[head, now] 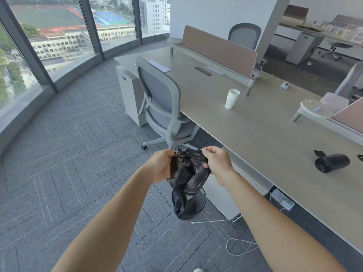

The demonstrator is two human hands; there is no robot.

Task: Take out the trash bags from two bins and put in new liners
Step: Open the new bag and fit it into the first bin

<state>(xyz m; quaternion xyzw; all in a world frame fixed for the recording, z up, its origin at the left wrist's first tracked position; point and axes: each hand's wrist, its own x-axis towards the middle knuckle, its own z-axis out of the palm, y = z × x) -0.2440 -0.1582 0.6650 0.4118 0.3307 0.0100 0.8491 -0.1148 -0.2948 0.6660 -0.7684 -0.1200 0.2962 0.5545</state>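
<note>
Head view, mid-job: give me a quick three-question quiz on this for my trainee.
1. True or false: the left hand and the right hand both grip the top of the black bag.
2. Where does the roll of liners lie? A) on the desk B) in a box C) on a shelf
3. Fill in: the white paper cup stands ____ on the desk.
Key: 1 true; 2 A; 3 upright.
</note>
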